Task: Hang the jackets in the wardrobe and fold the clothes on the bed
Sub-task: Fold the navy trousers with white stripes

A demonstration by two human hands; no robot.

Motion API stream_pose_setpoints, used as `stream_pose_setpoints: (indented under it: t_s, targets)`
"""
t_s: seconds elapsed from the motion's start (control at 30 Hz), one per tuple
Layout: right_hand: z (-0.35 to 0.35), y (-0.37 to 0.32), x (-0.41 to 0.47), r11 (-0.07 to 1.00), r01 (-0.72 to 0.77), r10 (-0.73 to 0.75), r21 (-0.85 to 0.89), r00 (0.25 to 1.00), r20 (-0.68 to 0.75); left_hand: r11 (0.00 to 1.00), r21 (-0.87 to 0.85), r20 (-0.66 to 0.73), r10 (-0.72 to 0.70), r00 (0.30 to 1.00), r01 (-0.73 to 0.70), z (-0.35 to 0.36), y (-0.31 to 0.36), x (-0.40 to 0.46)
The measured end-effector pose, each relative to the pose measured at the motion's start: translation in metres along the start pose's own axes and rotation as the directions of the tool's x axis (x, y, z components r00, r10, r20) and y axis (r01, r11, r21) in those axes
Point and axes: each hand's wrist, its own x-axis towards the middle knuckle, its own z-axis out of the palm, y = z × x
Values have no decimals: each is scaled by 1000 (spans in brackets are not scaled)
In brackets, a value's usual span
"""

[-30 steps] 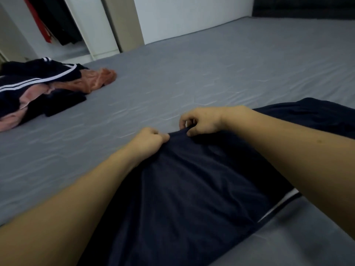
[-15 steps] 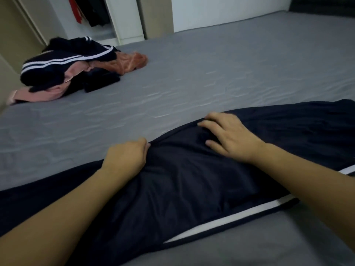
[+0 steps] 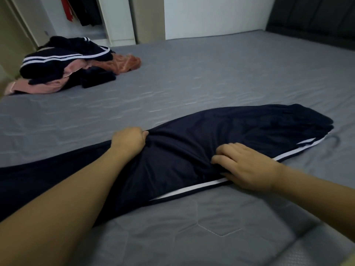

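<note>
Navy trousers (image 3: 221,143) mid-frame on bed (image 3: 211,77); left hand (image 3: 128,140) gripping fabric, right hand (image 3: 247,167) flat, fingers spread.

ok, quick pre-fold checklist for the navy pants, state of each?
1. Left hand has a grip on the pants: ok, fingers bunch the far edge.
2. Right hand on the cloth: ok, fingers rest near the white stripe.
3. Pants lying flat: not ok, cloth bunched between the hands.
4. Full length in view: not ok, left end runs out of frame.
5. Bed beyond the pants: ok, clothes pile sits far off.
</note>
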Motion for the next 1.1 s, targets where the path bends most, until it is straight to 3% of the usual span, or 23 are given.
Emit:
stream_pose_setpoints:
  t_s: [0.07,0.1,0.13,0.2,0.23,0.27,0.3,0.37,0.47,0.57,0.63,0.67,0.77,0.8,0.87,0.9,0.97,1.03,1.1]
  targets:
    - [-2,2,3,999,-25,24,24,998,56,993,116,-9,-31,999,32,-13,5,-6]
    - [-1,2,4,999,-37,34,24,992,120,982,190,-105,29,994,-8,-20,10,-13]
    - [0,4,5,998,-63,56,29,978,199,974,202,-237,153,959,-106,-26,17,-22]
    - [0,9,6,987,-148,122,59,939,320,878,64,-394,458,797,-473,-35,37,-56]
    - [-1,11,7,981,-181,150,70,934,324,770,-59,-381,571,727,-635,-37,47,-78]
    - [-2,13,8,976,-207,177,67,934,311,687,-176,-299,645,703,-705,-36,55,-99]
    - [-2,15,8,974,-221,195,49,929,314,670,-231,-172,685,708,-705,-34,59,-115]
    - [-4,13,11,975,-224,214,-14,907,363,727,-140,21,681,732,-673,-28,56,-126]
    - [-2,4,16,973,-183,224,-140,892,393,783,-28,33,622,783,-621,-29,53,-120]
    - [-5,-1,14,967,-197,235,-163,935,265,741,128,34,661,749,-659,-25,59,-123]
    - [-11,3,6,979,-102,120,-176,988,94,776,73,78,622,780,-626,-25,61,-125]
    - [-12,6,2,976,-38,45,-216,999,27,830,4,98,555,826,-558,-29,61,-122]
    - [-14,15,-7,933,77,-96,-352,995,-36,920,-308,189,307,933,-241,-42,58,-104]
    - [-15,17,-9,927,79,-107,-367,993,-58,924,-328,205,273,940,-197,-45,58,-102]
    - [-17,17,-11,929,64,-96,-366,993,-70,933,-127,75,347,935,-336,-45,60,-109]
    - [-16,16,-11,935,53,-72,-349,997,-42,889,36,-4,457,889,-457,-41,60,-115]
    - [-14,13,-10,947,40,13,-317,986,164,743,290,30,623,782,-603,-31,59,-129]
    - [-11,9,-12,972,6,90,-237,914,395,681,393,156,613,774,-619,-28,58,-136]
    - [-16,7,-10,980,-124,190,-155,818,543,678,468,187,551,814,-566,-33,58,-136]
